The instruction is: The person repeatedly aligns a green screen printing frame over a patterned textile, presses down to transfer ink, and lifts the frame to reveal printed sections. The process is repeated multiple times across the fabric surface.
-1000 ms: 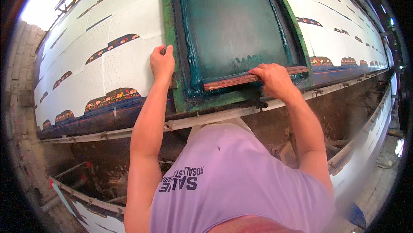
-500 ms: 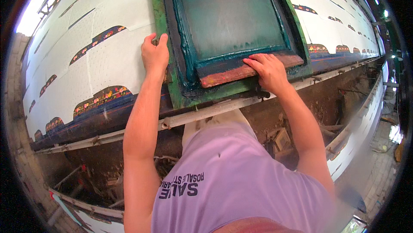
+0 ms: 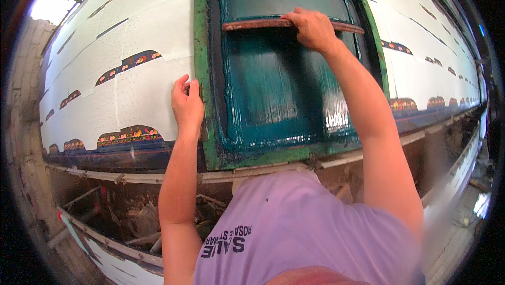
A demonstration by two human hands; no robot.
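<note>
A screen-printing frame (image 3: 385, 69) with green wooden sides lies flat on white fabric. Dark teal paint coats its mesh (image 3: 263, 69), wet and streaked, thicker along the inner edges. My right hand (image 3: 314, 30) is closed over a long squeegee (image 3: 252, 24) with a worn reddish-brown wooden grip, which spans the mesh near its far end. The squeegee's blade is mostly hidden. At the frame's left side my left hand (image 3: 188, 103) is closed, thumb against the green edge and fingers curled. A small dark piece shows between them.
White fabric (image 3: 142, 82) printed with dark floral bands (image 3: 130, 136) runs along the table to both sides. A pale rail (image 3: 221, 176) follows the near table edge. Beyond it lie wood scraps and a lower bar on the floor. A brick wall (image 3: 31, 127) stands at left.
My right hand has pushed the squeegee from the near end of the mesh to its far end, leaving fresh streaks. My left hand stays at the frame's left side. The view has shifted.
</note>
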